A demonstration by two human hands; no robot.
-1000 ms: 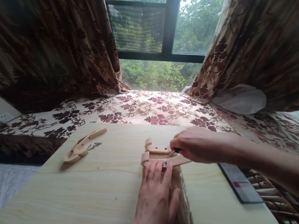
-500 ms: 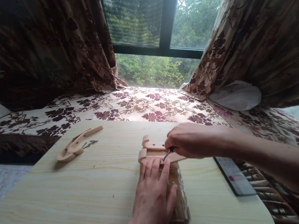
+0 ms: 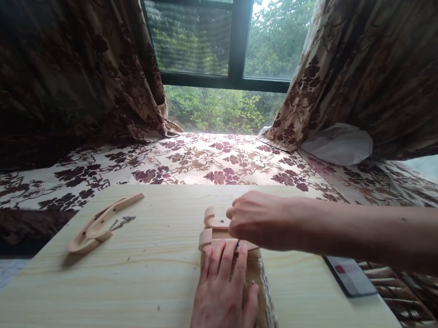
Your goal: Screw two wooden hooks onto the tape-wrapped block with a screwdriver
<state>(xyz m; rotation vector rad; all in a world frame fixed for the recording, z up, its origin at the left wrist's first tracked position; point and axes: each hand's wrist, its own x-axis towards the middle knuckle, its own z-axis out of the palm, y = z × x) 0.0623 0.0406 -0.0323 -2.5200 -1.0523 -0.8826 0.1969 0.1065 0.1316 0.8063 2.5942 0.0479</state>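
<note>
My left hand (image 3: 224,291) lies flat with fingers stretched on a brown wooden board (image 3: 262,279). Its fingertips rest against the near curved wooden hook (image 3: 205,239). My right hand (image 3: 251,218) is a closed fist above that hook, around a screwdriver (image 3: 237,244). Only a bit of the tool's dark lower end shows; the earlier frame has its black handle and metal shaft. Behind is a second curved wooden hook (image 3: 209,216) with a dark screw hole, partly covered by my right hand. Shiny clear wrapping shows on the board's right side.
On the left of the pale wooden table (image 3: 124,296) lie more curved wooden pieces (image 3: 101,226) beside several loose screws (image 3: 124,221). A phone (image 3: 350,277) lies at the right edge, partly behind my forearm. Beyond are a flowered cloth (image 3: 222,159) and a white bag (image 3: 339,143).
My right fist has turned over the screwdriver, now hiding its handle and most of its shaft. My left hand keeps its place on the board. The whole view has shifted slightly.
</note>
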